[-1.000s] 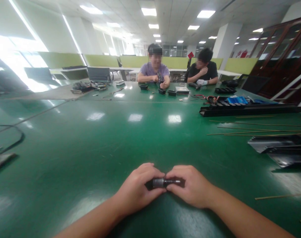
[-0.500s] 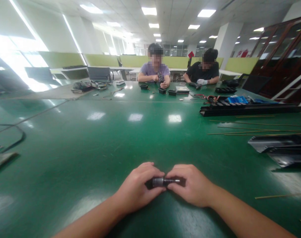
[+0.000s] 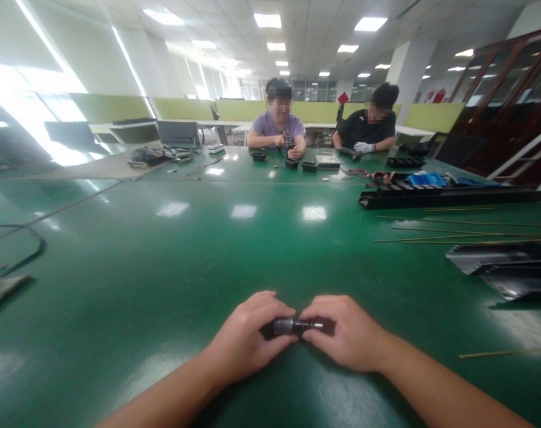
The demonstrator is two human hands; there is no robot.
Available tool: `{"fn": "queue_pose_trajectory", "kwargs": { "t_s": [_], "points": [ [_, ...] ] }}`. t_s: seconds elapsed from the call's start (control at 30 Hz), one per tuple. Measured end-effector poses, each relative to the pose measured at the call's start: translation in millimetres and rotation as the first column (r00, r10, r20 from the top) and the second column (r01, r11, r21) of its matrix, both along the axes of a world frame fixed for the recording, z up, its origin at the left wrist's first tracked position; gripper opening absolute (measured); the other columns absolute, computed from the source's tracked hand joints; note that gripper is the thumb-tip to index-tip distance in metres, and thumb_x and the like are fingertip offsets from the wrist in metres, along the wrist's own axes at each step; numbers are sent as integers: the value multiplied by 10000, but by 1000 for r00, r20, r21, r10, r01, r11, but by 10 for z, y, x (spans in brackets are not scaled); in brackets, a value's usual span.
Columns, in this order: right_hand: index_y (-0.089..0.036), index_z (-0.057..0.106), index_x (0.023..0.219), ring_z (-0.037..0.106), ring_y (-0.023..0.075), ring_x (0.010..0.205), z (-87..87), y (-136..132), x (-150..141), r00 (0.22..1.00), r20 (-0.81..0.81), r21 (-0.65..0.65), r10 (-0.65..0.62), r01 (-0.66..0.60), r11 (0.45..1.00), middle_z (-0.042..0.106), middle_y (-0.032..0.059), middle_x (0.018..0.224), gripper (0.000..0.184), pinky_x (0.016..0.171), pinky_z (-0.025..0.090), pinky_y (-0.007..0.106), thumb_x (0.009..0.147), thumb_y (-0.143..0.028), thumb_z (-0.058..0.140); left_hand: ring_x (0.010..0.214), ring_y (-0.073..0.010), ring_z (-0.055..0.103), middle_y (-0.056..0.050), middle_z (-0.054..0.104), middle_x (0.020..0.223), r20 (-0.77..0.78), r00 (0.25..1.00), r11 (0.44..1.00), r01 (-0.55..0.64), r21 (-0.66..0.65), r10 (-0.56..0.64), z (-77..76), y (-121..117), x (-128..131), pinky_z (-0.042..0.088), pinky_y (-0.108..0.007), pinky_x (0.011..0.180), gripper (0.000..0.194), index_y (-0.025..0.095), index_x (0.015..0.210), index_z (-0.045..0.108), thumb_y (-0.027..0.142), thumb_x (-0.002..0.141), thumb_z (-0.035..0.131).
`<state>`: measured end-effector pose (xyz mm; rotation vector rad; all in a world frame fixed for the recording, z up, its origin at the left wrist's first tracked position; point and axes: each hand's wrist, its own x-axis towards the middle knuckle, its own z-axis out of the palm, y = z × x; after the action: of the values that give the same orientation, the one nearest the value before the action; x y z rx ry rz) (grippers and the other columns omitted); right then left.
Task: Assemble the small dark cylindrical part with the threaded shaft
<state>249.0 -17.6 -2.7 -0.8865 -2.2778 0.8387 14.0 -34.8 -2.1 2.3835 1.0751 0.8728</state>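
Note:
A dark cylindrical part (image 3: 285, 326) with a narrower ridged section and a thin bright metal tip lies crosswise between my hands, low over the green tabletop (image 3: 208, 261). My left hand (image 3: 252, 333) is closed around its thick end, thumb below and fingers above. From the other side, my right hand (image 3: 346, 333) has its thumb and fingers curled about the narrow section, and the bright tip points into that palm. The part's left end is hidden in my left hand. Its exact kind is too small to make out.
Black metal channels (image 3: 431, 197) and thin brass-coloured rods (image 3: 466, 233) lie at the right. More dark channels (image 3: 511, 270) sit nearer. Across the table, two people (image 3: 277, 128) work among small black boxes (image 3: 310, 167). A dark strap (image 3: 41, 246) rests at the left.
My hands and the cylindrical part stay almost in place; my right thumb has shifted very slightly. The person at the far right has leaned a little.

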Motion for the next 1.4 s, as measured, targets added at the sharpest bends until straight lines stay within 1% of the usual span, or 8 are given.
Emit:
{"fn": "queue_pose_trajectory", "kwargs": {
  "t_s": [0.23,0.47,0.67,0.87,1.2,1.4],
  "points": [
    [-208,726,944,615,157,752,-1,7,11,1000,-12,2,-6,6,1000,698,14,845,131,705,439,266,820,-188,687,936,-176,661,32,715,955,5,1000,1000,-10,-16,10,4,7,1,441,-429,1063,235,278,1037,645,239,821,728],
    [-212,728,957,618,159,757,0,9,22,1000,-11,-1,-10,10,1000,699,14,847,147,710,443,268,818,-182,688,927,-180,666,18,720,951,8,1000,1000,-10,-6,10,11,13,16,447,-431,1062,221,266,1028,653,230,822,724],
    [-208,730,953,619,158,746,11,16,20,999,-10,12,-45,45,999,695,16,835,152,708,445,269,813,-169,685,939,-188,667,0,724,944,15,999,999,-37,40,36,15,8,2,464,-416,1058,226,244,1024,662,245,812,739],
    [-205,737,926,605,155,705,25,15,19,997,-11,18,-79,80,997,686,16,794,121,662,428,265,817,-189,687,939,-188,673,5,724,961,29,998,996,-48,71,46,9,36,-20,471,-421,1059,256,253,1047,657,237,807,746],
    [-202,739,887,572,139,665,35,21,17,996,-8,3,-94,94,996,654,-3,734,85,627,401,251,812,-192,702,939,-194,671,-10,721,954,30,997,996,-68,51,66,22,32,-17,475,-430,1054,249,244,1034,668,233,800,751],
    [-196,739,883,574,142,660,49,10,15,995,-5,4,-100,101,995,657,4,732,78,627,406,254,816,-200,699,923,-200,674,-24,723,937,30,997,996,-69,49,68,39,36,-11,478,-436,1056,227,230,1020,678,233,802,743]
  ]
}}
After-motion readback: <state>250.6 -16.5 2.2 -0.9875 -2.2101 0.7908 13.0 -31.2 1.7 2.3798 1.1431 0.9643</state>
